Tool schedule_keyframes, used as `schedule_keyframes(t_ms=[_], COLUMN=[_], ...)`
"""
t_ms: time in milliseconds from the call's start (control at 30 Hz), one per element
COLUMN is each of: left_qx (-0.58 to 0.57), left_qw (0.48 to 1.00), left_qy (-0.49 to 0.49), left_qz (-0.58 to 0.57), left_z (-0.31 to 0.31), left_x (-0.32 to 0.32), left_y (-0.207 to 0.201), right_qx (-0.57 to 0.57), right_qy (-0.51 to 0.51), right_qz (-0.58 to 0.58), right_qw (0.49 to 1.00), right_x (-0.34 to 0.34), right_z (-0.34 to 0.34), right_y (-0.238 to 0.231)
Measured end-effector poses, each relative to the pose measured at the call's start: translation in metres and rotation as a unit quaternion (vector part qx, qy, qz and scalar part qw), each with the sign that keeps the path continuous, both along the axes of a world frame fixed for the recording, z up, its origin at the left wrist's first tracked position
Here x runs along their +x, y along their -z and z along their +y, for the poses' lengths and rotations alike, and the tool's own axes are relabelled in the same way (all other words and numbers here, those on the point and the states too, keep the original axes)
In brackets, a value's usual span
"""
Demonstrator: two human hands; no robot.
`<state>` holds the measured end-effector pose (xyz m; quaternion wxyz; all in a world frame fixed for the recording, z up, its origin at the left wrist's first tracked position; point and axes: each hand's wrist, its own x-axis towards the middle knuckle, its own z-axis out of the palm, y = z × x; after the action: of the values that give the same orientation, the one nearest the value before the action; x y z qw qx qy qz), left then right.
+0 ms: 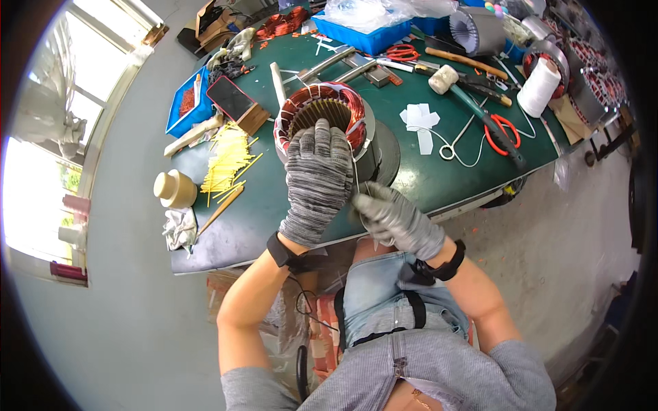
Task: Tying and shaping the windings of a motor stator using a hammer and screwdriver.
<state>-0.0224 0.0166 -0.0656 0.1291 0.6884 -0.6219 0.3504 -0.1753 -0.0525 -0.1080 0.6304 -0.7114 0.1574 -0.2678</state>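
A motor stator [355, 99] with copper-red windings laced in white stands near the table's front edge, its slotted bore facing me. My left hand [318, 179], in a grey striped knit glove, lies over the near rim. Its fingers are stretched out flat, the tips at the bore's opening. Just right of it, a thin white cord [356, 168] runs down from the winding to my right hand [397, 218], gloved alike. That hand is closed around the cord below the stator's rim and slightly blurred; its fingertips are partly hidden.
Yellow strips [228, 159], a phone [232, 98] and a blue tray [190, 104] lie left. At right are a hammer [473, 109], red-handled scissors [502, 134], white paper pieces [419, 122] and a cone of white thread [539, 89]. A blue bin [363, 35] stands behind.
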Motion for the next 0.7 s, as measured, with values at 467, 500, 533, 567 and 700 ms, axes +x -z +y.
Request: schedule_keyframes(t_ms=[467, 500, 533, 567, 700], left_qx=[-0.111, -0.125, -0.141, -0.114, -0.107], left_qw=[0.988, 0.982, 0.980, 0.956, 0.980], left_qy=[0.107, 0.136, 0.136, 0.104, 0.164], left_qz=[0.024, 0.042, 0.021, 0.251, 0.045], left_z=[-0.005, -0.005, -0.003, -0.005, -0.003], left_x=[0.020, 0.021, 0.021, 0.024, 0.040], left_y=[0.027, 0.024, 0.023, 0.024, 0.014], right_qx=[0.676, 0.642, 0.598, 0.559, 0.318], right_qy=[-0.175, -0.245, -0.317, -0.204, -0.177], right_qz=[-0.282, -0.225, -0.162, -0.104, -0.139], right_qw=[0.658, 0.691, 0.718, 0.797, 0.921], right_x=[0.014, 0.017, 0.021, 0.029, 0.019], right_z=[0.016, 0.003, -0.018, -0.002, -0.023], right_y=[-0.031, -0.046, -0.059, -0.093, -0.037])
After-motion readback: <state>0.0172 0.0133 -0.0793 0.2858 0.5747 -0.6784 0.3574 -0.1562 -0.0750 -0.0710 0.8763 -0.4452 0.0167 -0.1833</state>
